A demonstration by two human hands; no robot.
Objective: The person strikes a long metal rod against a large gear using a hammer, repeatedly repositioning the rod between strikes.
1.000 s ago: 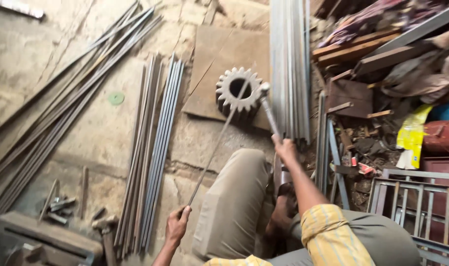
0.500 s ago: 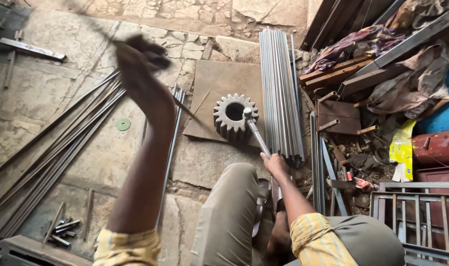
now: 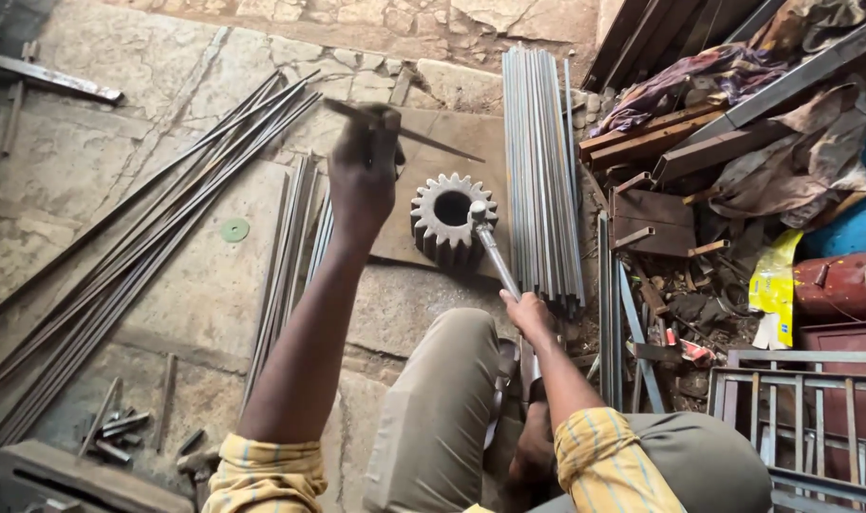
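rough stone workshop floor [image 3: 215,285], cracked slabs, w/ a flat steel plate [image 3: 452,157] laid on it.

thin metal rod [image 3: 404,133] is up in the air above the plate, left hand [image 3: 362,176] raised w/ fingers closed tight round it near one end; rod pokes out both sides of the fist, pointing right and slightly down. looks light but whippy, stiff enough to keep its line, smooth so prob slippery; a grip near the end gives swing, nearer mid gives control. right hand [image 3: 528,313] low by the knee, fingers wrapped round the handle of a hammer [image 3: 490,242] whose head rests at the rim of a big toothed gear [image 3: 450,223]. gear sits on the plate's near edge; looks heavy, solid, wont shift easily. hammer head-heavy, handle smooth metal, held at the far end.

just right of the gear: a bundle of straight grey bars [image 3: 542,171] lying lengthways. left of it more rods [image 3: 291,266] on the floor, and a long fan of thin rods [image 3: 139,247] running diagonally. small green disc [image 3: 234,230] on the stone. short offcuts [image 3: 120,427] bottom left. far right: scrap pile, rags [image 3: 699,81], a red drum [image 3: 846,285], a welded grille [image 3: 803,418].

hard to tell: rod's far tip blurs out, its full length unclear. lower hammer handle hidden behind right hand & knee. whether the hammer head actually touches the gear, cant say.
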